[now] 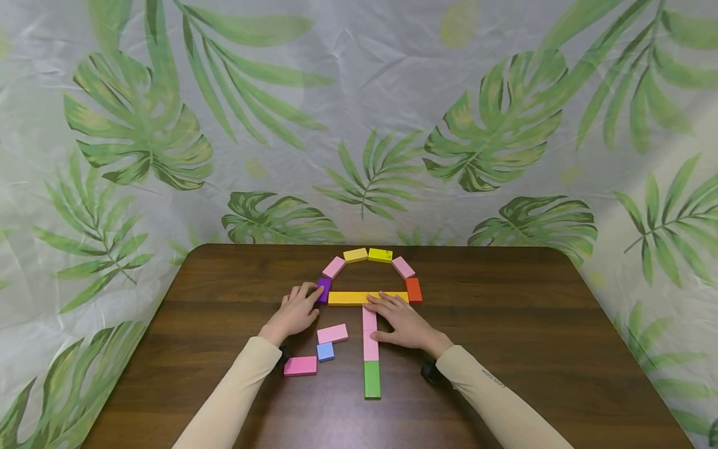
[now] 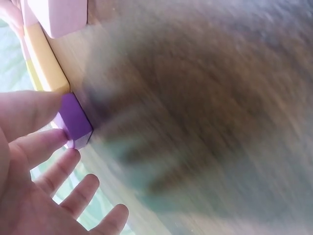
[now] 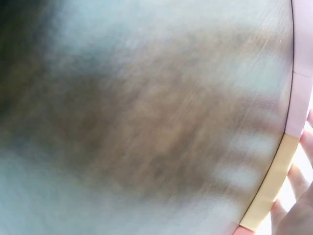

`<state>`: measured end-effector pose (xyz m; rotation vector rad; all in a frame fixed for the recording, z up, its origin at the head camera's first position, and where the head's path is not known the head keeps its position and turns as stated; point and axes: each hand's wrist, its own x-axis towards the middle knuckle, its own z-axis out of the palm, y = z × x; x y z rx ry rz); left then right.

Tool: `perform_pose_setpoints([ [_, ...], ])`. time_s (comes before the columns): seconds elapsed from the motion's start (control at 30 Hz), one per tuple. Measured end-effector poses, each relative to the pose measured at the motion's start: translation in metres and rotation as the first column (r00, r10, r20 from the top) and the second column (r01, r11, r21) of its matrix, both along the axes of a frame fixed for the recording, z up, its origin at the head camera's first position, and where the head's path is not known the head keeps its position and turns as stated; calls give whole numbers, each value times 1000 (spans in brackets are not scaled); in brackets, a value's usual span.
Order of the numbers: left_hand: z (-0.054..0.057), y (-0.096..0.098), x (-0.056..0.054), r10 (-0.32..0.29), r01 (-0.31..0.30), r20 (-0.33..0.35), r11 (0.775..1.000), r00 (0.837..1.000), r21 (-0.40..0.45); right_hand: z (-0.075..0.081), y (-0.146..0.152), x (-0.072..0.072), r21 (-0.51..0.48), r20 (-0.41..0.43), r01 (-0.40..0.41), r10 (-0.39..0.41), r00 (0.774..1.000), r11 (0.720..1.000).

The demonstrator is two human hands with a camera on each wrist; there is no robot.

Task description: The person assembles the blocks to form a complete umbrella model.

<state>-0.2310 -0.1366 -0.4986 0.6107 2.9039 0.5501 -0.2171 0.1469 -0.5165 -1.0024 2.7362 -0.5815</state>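
Note:
My left hand (image 1: pixel 290 313) pinches a purple block (image 2: pixel 76 119) between thumb and index finger in the left wrist view. It lies at the left end of a long orange-yellow block (image 1: pixel 343 299). My right hand (image 1: pixel 409 324) rests with its fingers spread on that long block, its thumb touching the pink blocks (image 1: pixel 371 347) below. A green block (image 1: pixel 373 380) continues this column towards me. Above the long block, two pink blocks, two yellow blocks (image 1: pixel 355 255) and an orange-red block (image 1: pixel 414 290) form an arch with the purple one.
Between my forearms, left of the column, lie a light pink block (image 1: pixel 333 333), a small blue block (image 1: pixel 325 352) and a darker pink block (image 1: pixel 300 366). All rest flat on the dark wooden table (image 1: pixel 505 312). A leaf-patterned cloth (image 1: pixel 381 112) hangs behind the table's far edge.

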Motion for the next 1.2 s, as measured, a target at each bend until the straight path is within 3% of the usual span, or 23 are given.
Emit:
perform_pose_setpoints([
  [0.43,2,6,1,28,-28,24,1000,999,-10,3,-1,1,-5,2,-5,5,1000,1000],
  [0.87,0,8,1,30,-30,25,1000,999,-6,2,0,1,-19,-5,-10,10,1000,1000],
  [1.2,4,6,5,18,-19,64,1000,998,17,2,0,1,-11,-1,-6,6,1000,1000],
])
